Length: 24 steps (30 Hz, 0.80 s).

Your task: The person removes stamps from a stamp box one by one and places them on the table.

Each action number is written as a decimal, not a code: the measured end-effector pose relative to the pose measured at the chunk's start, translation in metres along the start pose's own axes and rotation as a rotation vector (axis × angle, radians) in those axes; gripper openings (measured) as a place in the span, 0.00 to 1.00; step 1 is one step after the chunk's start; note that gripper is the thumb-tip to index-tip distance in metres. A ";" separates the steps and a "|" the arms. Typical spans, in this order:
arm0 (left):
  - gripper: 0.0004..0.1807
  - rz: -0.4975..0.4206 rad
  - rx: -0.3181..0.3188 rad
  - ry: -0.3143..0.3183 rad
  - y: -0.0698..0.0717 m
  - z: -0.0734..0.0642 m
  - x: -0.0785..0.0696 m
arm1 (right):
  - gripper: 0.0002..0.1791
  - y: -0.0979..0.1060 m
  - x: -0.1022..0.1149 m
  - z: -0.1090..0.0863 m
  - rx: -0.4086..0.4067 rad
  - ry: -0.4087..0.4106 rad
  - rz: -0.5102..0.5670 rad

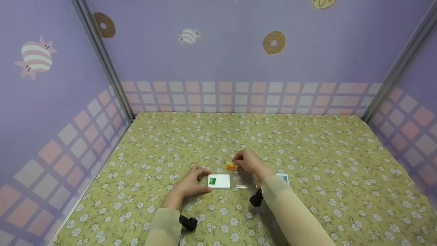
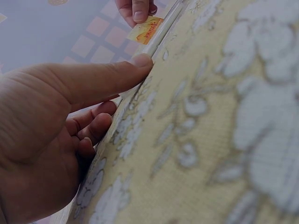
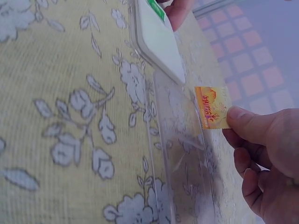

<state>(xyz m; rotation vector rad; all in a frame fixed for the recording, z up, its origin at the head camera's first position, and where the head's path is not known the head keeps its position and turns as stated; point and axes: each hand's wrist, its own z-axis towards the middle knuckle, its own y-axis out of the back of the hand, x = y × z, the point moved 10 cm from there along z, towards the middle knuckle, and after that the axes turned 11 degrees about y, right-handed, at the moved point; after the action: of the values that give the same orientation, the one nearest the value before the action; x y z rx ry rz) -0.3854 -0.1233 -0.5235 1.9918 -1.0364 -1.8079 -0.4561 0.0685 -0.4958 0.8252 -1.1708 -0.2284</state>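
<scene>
My left hand (image 1: 190, 182) holds a flat white case (image 1: 222, 181) by its left end, thumb at the near edge and fingers at the far edge. A small green stamp (image 1: 212, 181) lies on the white surface, towards the left. To the right, a clear plastic lid (image 3: 182, 158) lies folded out flat on the cloth beside the case. Above that lid, my right hand (image 1: 251, 162) pinches a small orange-yellow stamp (image 3: 210, 108) with toothed edges between thumb and finger. Its printed side faces the right wrist camera, and the fingertips cover one edge.
A blue-and-white stamp-like piece (image 1: 284, 177) lies on the right, partly hidden behind the right sleeve (image 1: 283, 198). Flowered yellow-green cloth (image 1: 191, 136) covers the table. Purple patterned panels (image 1: 222, 61) stand at the back and both sides.
</scene>
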 end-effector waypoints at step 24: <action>0.32 0.001 -0.016 -0.020 0.000 0.001 -0.001 | 0.05 -0.006 -0.007 0.001 -0.042 0.033 -0.115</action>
<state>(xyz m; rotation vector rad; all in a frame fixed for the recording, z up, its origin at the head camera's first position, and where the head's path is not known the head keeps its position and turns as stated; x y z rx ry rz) -0.3863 -0.1228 -0.5230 1.9677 -1.0256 -1.8337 -0.4588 0.0680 -0.5046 0.8572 -1.0853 -0.3314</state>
